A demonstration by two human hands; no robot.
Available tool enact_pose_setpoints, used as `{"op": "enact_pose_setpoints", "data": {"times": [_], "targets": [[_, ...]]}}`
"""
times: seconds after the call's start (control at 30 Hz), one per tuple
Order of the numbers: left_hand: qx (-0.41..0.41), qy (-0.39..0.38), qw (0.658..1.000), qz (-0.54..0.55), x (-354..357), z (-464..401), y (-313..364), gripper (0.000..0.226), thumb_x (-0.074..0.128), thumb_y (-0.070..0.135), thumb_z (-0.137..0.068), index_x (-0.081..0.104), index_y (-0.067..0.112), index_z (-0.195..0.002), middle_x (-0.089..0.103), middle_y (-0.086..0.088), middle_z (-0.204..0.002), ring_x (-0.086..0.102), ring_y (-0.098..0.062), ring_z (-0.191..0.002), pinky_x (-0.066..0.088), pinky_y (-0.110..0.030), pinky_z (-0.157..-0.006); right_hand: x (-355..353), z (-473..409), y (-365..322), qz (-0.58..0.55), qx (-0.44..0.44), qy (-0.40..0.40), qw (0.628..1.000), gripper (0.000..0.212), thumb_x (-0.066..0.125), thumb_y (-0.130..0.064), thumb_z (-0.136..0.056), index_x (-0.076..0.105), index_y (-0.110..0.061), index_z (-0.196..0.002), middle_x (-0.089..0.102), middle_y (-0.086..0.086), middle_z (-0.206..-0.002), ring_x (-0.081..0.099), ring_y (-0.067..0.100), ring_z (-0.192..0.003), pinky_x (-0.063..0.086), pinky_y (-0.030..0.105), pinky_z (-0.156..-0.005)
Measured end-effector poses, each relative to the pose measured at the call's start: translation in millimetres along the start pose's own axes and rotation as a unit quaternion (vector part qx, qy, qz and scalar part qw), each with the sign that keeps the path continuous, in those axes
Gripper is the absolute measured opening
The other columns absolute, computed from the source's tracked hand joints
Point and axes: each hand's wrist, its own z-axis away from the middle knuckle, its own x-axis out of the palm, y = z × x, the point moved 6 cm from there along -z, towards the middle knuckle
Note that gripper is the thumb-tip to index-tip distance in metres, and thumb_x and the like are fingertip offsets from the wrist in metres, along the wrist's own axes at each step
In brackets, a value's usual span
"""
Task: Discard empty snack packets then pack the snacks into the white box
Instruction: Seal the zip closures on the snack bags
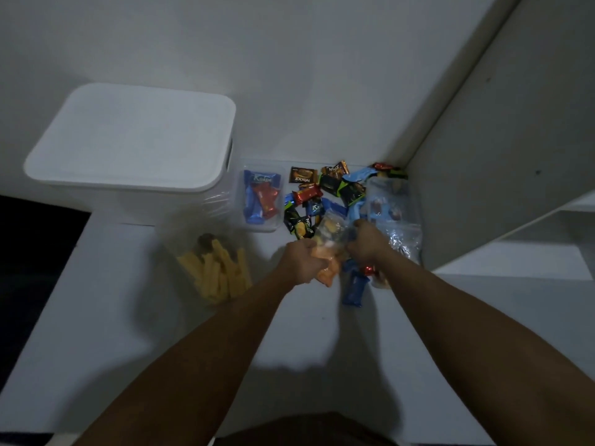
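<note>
Hands meet over the snack pile in the head view: the left hand [304, 260] has its grip closed on the lower end of a clear bag of orange snacks [325, 249], and the right hand [365, 241] pinches the same bag's upper right side, fingers curled tight. Just beyond both grips lie the loose wrapped snacks [325, 191] on the worktop [289, 333]; right of the right grip sits a crumpled clear plastic bag [397, 220], and just below it a blue packet [352, 291]. Left of the left grip stands a clear tub of yellow sticks [217, 272], with a clear tray of bars [261, 196] further up. The white box [135, 143] sits well to the upper left, lid on.

This bag looks full, so it should be packed rather than binned. Keeping one hand beneath it would stop sagging, while the other lifts the lid first.
</note>
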Motion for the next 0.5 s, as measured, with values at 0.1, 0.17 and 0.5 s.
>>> {"op": "enact_pose_setpoints", "data": {"times": [0.1, 0.17, 0.5], "targets": [[0.002, 0.005, 1.0, 0.005, 9, -1, 0, 0.046, 0.061, 0.002, -0.087, 0.047, 0.003, -0.131, 0.055, -0.002, -0.094, 0.055, -0.009, -0.069, 0.044, -0.009, -0.044, -3, -3, -5, 0.018, -0.013, -0.005, 1.0, 0.05, 0.065, -0.014, -0.086, 0.045, -0.007, -0.132, 0.055, 0.016, -0.127, 0.055, 0.032, -0.112, 0.043, 0.033, -0.084], [-0.002, 0.025, 1.0, -0.006, 6, -4, -4, 0.056, 0.064, 0.008, -0.085, 0.043, 0.002, -0.136, 0.058, -0.01, -0.117, 0.06, -0.016, -0.088, 0.047, -0.016, -0.059, -8, -5, -6, 0.033, -0.005, 0.031, 0.999, 0.045, 0.064, -0.014, -0.086, 0.05, -0.005, -0.128, 0.058, 0.018, -0.124, 0.056, 0.034, -0.113, 0.046, 0.037, -0.089], [0.042, 0.098, 0.992, 0.066, -32, 15, -21, 0.012, 0.065, 0.018, -0.086, 0.066, 0.006, -0.091, 0.064, -0.013, -0.088, 0.061, -0.026, -0.081, 0.054, -0.039, -0.076, -16, 36, -36, -0.062, -0.091, 0.038, 0.993, 0.01, 0.076, -0.008, -0.077, 0.072, -0.013, -0.086, 0.07, 0.004, -0.093, 0.064, 0.017, -0.087, 0.054, 0.034, -0.079]]}}
